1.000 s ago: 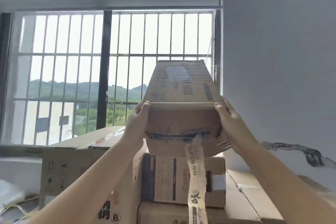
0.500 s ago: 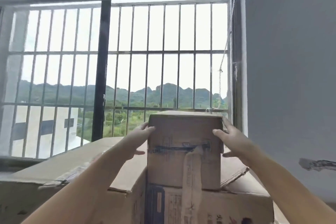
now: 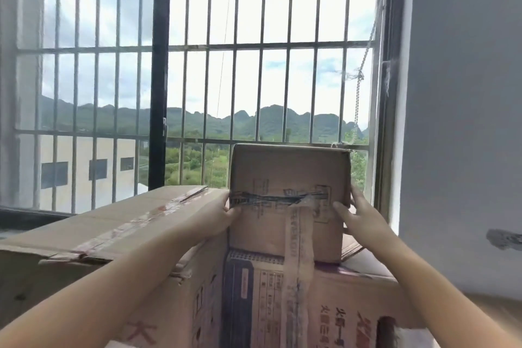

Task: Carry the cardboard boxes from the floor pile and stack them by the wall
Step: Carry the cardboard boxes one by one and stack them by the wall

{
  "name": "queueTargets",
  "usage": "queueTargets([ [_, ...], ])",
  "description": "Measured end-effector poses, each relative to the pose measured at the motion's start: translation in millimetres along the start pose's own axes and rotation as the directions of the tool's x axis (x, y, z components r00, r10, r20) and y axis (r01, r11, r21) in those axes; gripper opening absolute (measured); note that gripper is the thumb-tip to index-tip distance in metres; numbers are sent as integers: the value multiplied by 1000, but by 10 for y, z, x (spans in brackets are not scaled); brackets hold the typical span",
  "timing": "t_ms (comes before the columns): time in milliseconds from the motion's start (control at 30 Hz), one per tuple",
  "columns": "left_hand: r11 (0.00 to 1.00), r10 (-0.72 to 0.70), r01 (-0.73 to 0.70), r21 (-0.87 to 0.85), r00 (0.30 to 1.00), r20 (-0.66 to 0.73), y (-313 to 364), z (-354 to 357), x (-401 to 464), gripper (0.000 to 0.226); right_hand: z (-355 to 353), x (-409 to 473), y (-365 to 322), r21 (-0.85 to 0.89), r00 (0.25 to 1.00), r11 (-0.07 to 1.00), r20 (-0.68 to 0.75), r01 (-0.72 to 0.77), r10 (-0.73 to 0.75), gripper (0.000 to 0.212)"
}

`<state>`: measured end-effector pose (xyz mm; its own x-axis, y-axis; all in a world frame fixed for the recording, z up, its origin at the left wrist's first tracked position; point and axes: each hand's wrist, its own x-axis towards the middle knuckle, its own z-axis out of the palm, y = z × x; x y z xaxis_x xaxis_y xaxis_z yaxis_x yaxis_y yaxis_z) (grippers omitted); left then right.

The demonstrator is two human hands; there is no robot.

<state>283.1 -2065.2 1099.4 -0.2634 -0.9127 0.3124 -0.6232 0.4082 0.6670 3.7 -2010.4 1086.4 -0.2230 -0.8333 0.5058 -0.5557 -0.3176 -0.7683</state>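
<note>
**Box on stack, hands not yet off**

Stack by the window w/ bars (image 3: pixel 197 65) already held several boxes. Far left, a big box (image 3: pixel 107 223) w/ torn tape along its top seam sat highest of the lower ones. The left hand (image 3: pixel 223 215) pressed the small box's left side, thumb wrapped round the front edge, so the grip on that side was closed on the box. The small box (image 3: pixel 288 178) stood upright on a printed box (image 3: pixel 324 305), touching the big box's flank; a loose tape strip (image 3: pixel 298 248) hung down its front and over the printed box below. The right hand (image 3: pixel 358 215) lay at the box's right edge, thumb on the front face, fingers at the side, so it gripped too, more lightly. Grey wall (image 3: pixel 466 93) just beside, to the right.

Judgement: this box looked placed, approx. square on the one below; release was all that remained for it. Floor pile wasn't in view, so no. of boxes left couldn't be told.
</note>
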Motion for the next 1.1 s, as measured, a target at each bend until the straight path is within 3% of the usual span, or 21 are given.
queueTargets([
  [167,1000,-17,17,21,1000,4,0,-17,-61,41,-85,-149,67,74,1000,997,13,-9,8,69],
  [300,996,-27,26,-84,1000,-16,50,-92,-157,46,-324,-414,63,43,1000,999,-6,18,-18,73],
  [367,991,79,-92,-98,989,-126,76,-97,-342,47,-435,-611,97,58,999,997,11,52,-53,69],
  [467,930,297,-341,-137,918,-262,110,24,-800,45,-524,-950,173,116,994,990,66,81,-89,58],
  [600,873,365,-428,-234,892,-267,29,423,-1436,50,-521,-1428,324,205,987,977,140,55,-85,52],
  [800,847,209,-272,-457,960,-185,-364,1042,-2155,40,-453,-2361,663,223,988,970,144,-96,65,55],
  [900,845,155,-162,-509,986,-57,-623,1268,-2472,39,-447,-2943,795,213,970,949,119,-233,212,53],
  [1000,830,71,-3,-557,992,101,-890,1486,-2740,30,-411,-3599,902,217,920,896,20,-387,392,56],
  [1100,806,-2,171,-567,958,287,-1136,1667,-3023,39,-233,-4323,902,265,815,810,-121,-523,566,54],
])
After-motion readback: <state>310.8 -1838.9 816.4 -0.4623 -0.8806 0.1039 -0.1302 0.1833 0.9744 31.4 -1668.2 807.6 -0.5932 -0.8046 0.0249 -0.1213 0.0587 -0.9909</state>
